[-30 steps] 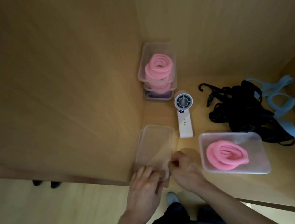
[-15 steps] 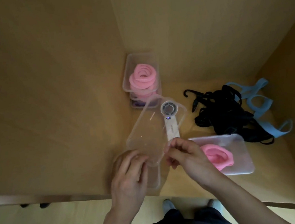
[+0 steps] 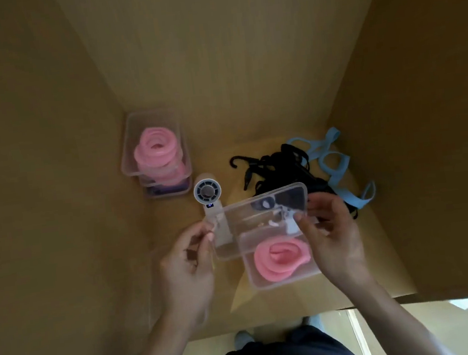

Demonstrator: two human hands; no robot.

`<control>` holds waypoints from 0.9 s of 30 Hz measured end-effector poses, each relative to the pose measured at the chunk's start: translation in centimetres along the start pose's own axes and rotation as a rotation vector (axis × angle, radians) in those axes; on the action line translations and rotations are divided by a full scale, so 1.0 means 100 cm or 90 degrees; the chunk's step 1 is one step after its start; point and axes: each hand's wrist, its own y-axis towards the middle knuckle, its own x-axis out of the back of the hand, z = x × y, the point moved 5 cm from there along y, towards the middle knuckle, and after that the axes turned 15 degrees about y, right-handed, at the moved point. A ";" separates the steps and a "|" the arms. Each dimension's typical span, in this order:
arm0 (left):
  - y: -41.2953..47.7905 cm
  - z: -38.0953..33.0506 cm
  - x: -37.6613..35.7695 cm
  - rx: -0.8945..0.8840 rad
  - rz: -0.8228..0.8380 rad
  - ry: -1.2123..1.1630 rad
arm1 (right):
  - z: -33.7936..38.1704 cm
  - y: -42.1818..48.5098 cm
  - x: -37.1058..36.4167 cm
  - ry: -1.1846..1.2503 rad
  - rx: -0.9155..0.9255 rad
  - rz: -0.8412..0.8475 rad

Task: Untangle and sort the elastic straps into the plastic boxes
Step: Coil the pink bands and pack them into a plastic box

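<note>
A clear plastic lid point(image 3: 263, 217) hangs in the air over the desk, held at both ends. My left hand point(image 3: 189, 265) pinches its left edge and my right hand point(image 3: 331, 237) grips its right edge. Just under the lid stands an open clear box point(image 3: 285, 279) with a coiled pink strap point(image 3: 281, 258) inside. Behind the lid lies a tangle of black straps point(image 3: 277, 169), and light blue straps point(image 3: 333, 160) lie to its right.
Stacked clear boxes point(image 3: 155, 154) with pink coils stand in the back left corner. A white handheld fan point(image 3: 209, 197) lies beside them, partly behind the lid. Wooden walls close in the desk on the left, back and right.
The lid has been lifted from the left wall and carried right, over the box with the pink strap. Both hands moved right with it.
</note>
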 end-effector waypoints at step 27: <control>-0.017 0.052 -0.074 0.025 0.192 0.196 | -0.067 0.006 0.035 -0.289 -0.021 0.076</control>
